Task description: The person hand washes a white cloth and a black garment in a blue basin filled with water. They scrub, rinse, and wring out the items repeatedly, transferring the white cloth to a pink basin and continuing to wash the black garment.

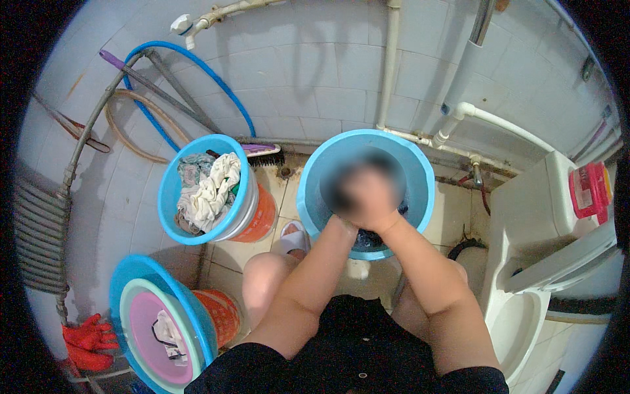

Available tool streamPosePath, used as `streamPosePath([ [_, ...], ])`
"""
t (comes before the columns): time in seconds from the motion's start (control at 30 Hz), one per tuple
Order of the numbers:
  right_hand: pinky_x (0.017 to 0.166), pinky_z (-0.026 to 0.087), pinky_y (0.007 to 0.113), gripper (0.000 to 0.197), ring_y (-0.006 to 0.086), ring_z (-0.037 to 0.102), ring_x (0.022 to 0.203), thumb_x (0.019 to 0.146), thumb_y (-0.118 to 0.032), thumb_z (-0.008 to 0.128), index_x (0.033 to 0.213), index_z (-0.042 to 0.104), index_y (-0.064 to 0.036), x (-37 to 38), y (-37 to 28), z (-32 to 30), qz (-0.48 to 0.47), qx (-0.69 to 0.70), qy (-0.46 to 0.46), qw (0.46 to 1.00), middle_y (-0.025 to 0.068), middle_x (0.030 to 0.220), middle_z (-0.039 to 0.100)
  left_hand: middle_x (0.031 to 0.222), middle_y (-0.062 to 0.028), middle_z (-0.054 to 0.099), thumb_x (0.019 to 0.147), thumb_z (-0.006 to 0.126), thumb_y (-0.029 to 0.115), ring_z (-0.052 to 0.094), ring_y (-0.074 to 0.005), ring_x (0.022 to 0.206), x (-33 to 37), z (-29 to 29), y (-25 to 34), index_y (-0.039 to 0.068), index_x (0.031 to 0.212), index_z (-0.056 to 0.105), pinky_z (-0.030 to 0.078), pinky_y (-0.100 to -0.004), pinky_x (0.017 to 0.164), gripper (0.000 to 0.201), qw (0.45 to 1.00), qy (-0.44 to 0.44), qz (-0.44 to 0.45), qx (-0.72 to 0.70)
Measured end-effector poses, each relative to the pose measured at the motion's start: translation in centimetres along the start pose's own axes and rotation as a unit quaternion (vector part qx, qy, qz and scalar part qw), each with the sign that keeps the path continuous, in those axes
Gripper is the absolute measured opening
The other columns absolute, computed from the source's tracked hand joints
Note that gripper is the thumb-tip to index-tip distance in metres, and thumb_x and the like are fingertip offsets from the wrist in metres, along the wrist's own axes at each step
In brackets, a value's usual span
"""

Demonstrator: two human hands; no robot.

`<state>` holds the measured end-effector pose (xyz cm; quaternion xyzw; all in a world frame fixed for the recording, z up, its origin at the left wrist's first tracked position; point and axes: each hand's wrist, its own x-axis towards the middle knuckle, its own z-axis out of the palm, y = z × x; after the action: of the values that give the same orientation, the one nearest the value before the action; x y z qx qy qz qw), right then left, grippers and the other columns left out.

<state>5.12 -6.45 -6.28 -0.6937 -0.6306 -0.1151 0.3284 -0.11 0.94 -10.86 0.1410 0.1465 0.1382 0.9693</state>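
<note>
Both my forearms reach forward into a light blue basin on the tiled floor in front of me. My left hand and my right hand come together over its middle, close against each other. A heavy blur covers the fingers, so their grip cannot be made out. Dark patches show within the blur around the hands. Below my wrists, dark wet-looking cloth lies inside the basin.
At left, a blue basin of crumpled laundry sits on an orange-and-white bucket. Nearer are stacked basins and red rubber gloves. A brush lies by the wall; a toilet stands at right.
</note>
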Motion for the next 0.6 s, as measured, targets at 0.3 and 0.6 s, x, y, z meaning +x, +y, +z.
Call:
streamPosePath([
  [0.3,0.088,0.042,0.041,0.047,0.0335,0.053,0.105,0.078,-0.034,0.059,0.117,0.051,-0.0083,-0.3,6.8,-3.1,0.34,-0.009,-0.006,0.94,0.017,0.114,0.053,0.113,-0.0101,0.057,0.088,0.05,0.039,0.058,-0.0241,0.1,0.3,-2.7,-1.0,0.008,0.119,0.051,0.048,-0.0369,0.084,0.043,0.986,0.091,-0.033,0.133],
  [0.6,0.099,0.035,0.037,0.075,0.0309,0.045,0.116,0.065,-0.033,0.078,0.123,0.044,0.0004,-8.1,4.7,-4.0,0.18,0.239,-0.275,0.914,0.021,0.124,0.048,0.075,-0.0088,0.059,0.064,0.065,0.016,0.057,-0.0257,0.068,-5.8,12.9,4.0,0.009,0.078,0.056,0.048,-0.0326,0.062,0.019,0.483,-0.119,0.49,0.715],
])
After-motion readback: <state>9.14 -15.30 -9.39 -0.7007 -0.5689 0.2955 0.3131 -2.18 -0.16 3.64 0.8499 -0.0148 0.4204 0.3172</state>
